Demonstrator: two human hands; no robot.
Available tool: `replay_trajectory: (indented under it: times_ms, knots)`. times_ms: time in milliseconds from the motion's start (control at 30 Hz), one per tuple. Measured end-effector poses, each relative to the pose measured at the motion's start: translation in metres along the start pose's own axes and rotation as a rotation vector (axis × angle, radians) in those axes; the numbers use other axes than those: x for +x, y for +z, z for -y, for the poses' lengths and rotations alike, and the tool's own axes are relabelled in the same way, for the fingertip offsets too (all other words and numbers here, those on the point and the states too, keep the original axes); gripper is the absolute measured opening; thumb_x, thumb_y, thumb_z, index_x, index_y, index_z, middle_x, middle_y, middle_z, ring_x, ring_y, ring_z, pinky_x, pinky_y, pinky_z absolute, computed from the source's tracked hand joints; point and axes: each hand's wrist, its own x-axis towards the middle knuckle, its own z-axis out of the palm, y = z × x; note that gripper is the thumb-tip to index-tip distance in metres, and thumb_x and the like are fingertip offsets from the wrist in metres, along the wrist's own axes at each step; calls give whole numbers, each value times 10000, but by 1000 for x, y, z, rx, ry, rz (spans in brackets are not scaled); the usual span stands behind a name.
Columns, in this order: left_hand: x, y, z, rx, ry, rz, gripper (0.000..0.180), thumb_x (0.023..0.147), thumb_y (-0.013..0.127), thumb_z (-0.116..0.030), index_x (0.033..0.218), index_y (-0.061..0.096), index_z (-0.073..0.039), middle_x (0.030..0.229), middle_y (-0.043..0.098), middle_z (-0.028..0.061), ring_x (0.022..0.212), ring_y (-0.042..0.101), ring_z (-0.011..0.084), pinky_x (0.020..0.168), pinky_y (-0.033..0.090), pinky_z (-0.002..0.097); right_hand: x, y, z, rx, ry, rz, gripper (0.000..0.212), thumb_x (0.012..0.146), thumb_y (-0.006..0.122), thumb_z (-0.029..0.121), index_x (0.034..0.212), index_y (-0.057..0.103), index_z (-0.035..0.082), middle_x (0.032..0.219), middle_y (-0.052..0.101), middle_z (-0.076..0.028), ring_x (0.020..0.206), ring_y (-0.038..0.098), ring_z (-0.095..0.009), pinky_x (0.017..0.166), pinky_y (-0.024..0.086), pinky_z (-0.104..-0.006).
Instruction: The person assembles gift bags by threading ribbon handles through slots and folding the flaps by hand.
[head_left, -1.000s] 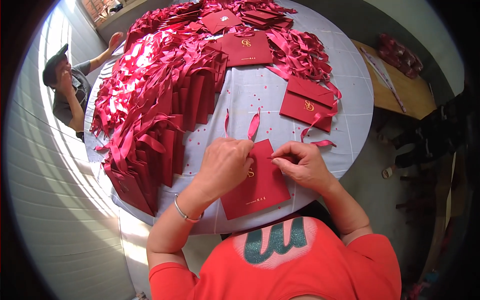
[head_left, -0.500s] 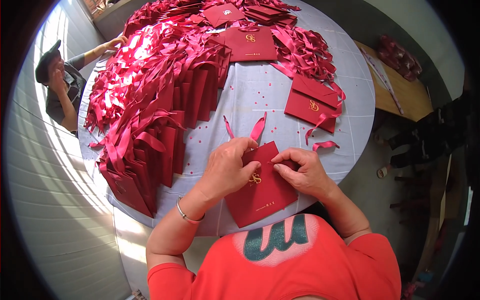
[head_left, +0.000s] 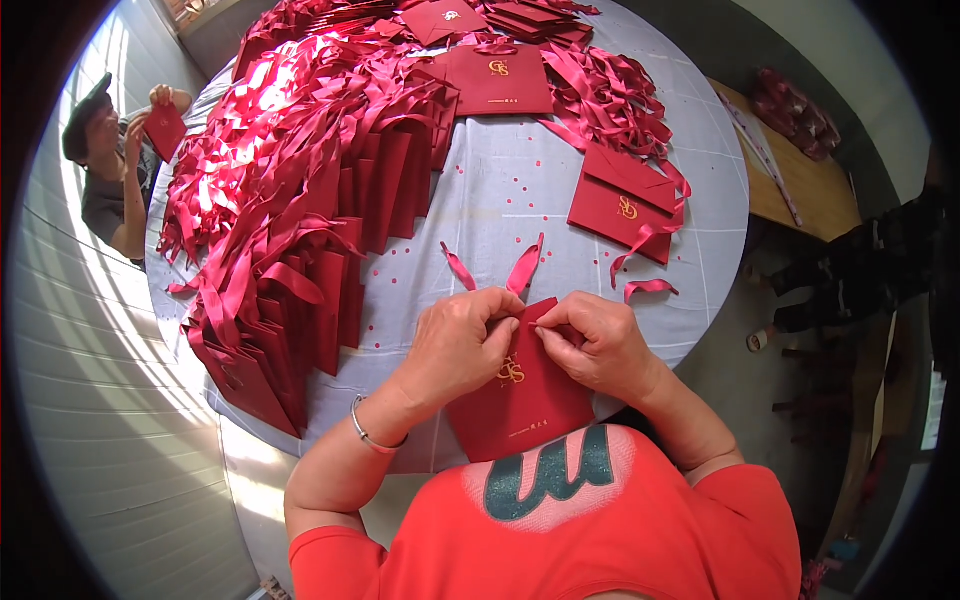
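A dark red paper gift bag [head_left: 530,410] with gold print lies tilted before me at the table's near edge. My left hand [head_left: 455,340] is closed on its top left edge, thumb on the front and fingers curled over. Just past that edge, two ends of a pink-red ribbon [head_left: 524,266] stick out onto the cloth. My right hand [head_left: 605,345] pinches thumb and forefinger together at the bag's upper right; whatever sits between those fingertips is too small to make out.
Many finished-looking red bags [head_left: 330,290] with tangled ribbons [head_left: 270,130] crowd the table's left side. Another bag [head_left: 622,205] lies at right near a loose ribbon piece [head_left: 650,289]. Small red paper dots dot the cloth [head_left: 480,200]. At far left a co-worker [head_left: 115,170] lifts a red bag [head_left: 165,130].
Both my hands have shifted slightly, the right one now more tightly pinched near the bag's top. The ribbon ends have swung a little. The co-worker has raised a red bag off the table.
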Motion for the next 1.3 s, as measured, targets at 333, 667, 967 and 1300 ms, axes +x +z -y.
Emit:
replay_trajectory:
  times_ms: [333, 667, 967, 1300]
  knots:
    - [-2, 4, 2, 7, 5, -5, 138, 867, 660, -60, 988, 697, -8, 860, 719, 168, 809, 718, 298, 721, 548, 364, 4, 12, 17, -396, -91, 75, 103, 803, 659, 65, 793, 561, 37, 742, 592, -120, 631, 643, -294, 568, 539, -370]
    - [-3, 5, -1, -3, 51, -26, 131, 870, 640, -39, 983, 700, -12, 862, 717, 169, 808, 715, 310, 722, 547, 367, 21, -5, 13, -114, 248, 157, 126, 791, 749, 137, 818, 671, 42, 829, 666, -127, 696, 659, -318, 625, 527, -391]
    - [-9, 13, -14, 203, 247, -145, 229, 779, 721, -69, 944, 562, -60, 782, 673, 106, 721, 660, 320, 660, 486, 421, 40, -31, -5, 132, 320, 323, 198, 859, 692, 213, 884, 695, 17, 852, 680, -158, 796, 660, -313, 714, 515, -401]
    - [-18, 27, -8, 341, 448, -190, 204, 780, 717, -32, 858, 536, -82, 727, 594, 64, 658, 587, 273, 625, 409, 402, 101, -27, -23, -70, 406, 1170, 365, 909, 663, 326, 790, 687, -19, 600, 569, -62, 580, 506, -163, 548, 421, -356]
